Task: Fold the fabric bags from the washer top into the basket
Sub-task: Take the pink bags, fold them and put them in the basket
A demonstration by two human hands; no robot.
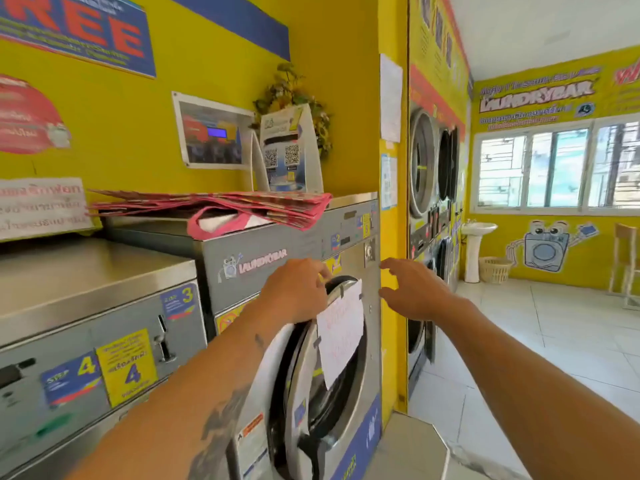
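A stack of pink and red patterned fabric bags (221, 206) lies flat on the top of the tall grey washer (270, 258), with one pink handle loop drooping over the front edge. Both my hands are raised in front of that washer, below the bags. My left hand (298, 289) is in front of the washer's front panel just above the round door, fingers loosely curled, holding nothing. My right hand (412, 289) hovers at the washer's right edge with fingers spread and nothing in it. A woven basket (495, 270) stands far off on the floor under the windows.
A lower washer (86, 282) with a bare steel top stands to the left. A card stand with QR codes (287, 150) and a plant sit behind the bags. The round door (322, 375) carries a taped paper note. Stacked dryers line the right wall; a white pedestal sink (476, 247) stands beside the basket.
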